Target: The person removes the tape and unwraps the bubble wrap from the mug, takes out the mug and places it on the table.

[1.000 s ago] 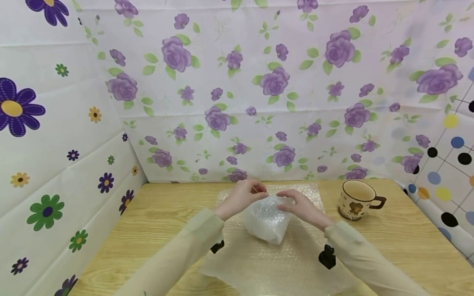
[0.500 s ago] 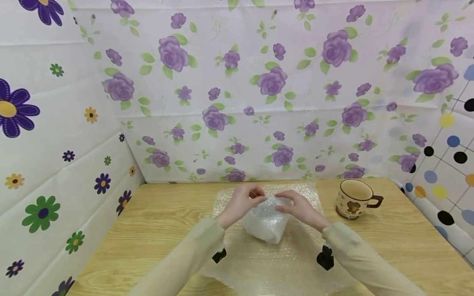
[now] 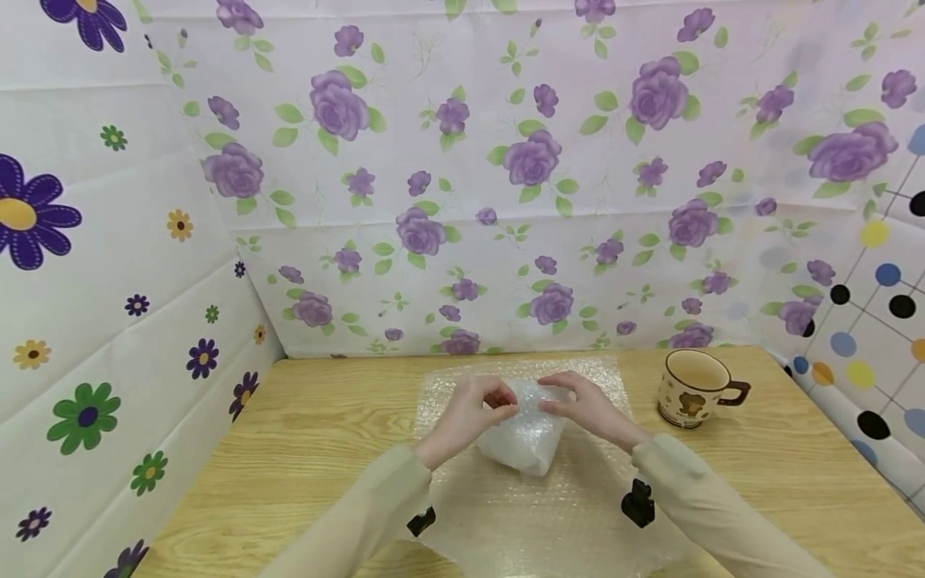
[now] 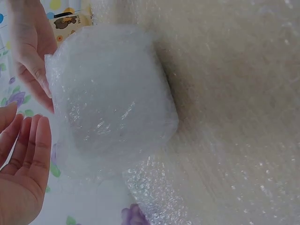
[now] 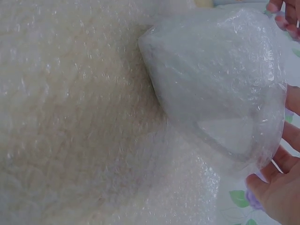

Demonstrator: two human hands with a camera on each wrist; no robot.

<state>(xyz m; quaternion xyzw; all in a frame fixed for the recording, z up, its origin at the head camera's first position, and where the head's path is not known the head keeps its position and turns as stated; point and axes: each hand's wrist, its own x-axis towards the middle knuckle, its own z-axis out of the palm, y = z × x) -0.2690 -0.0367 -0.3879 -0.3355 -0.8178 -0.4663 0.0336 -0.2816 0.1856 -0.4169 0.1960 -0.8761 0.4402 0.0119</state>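
A bundle in bubble wrap (image 3: 522,437) stands on a spread bubble wrap sheet (image 3: 535,522) in the head view; what is inside is hidden, though a curved outline shows through in the right wrist view. My left hand (image 3: 473,409) is at the bundle's upper left. In the left wrist view its fingers (image 4: 42,140) are fairly straight, apart from the bundle and with nothing between them. My right hand (image 3: 585,405) holds the bundle's upper right edge. In the right wrist view its thumb (image 5: 257,183) is on the near side, the fingertips partly hidden past the rim.
A cream mug (image 3: 692,389) with a bear picture and a brown handle stands on the wooden table (image 3: 340,417), to the right of the sheet. Flower-patterned cloth (image 3: 484,160) hangs behind the table; patterned cloths also line both sides.
My left hand has moved down and slightly toward me, off the bundle's top edge. The right hand stays at the upper right edge, and the bundle has hardly moved.
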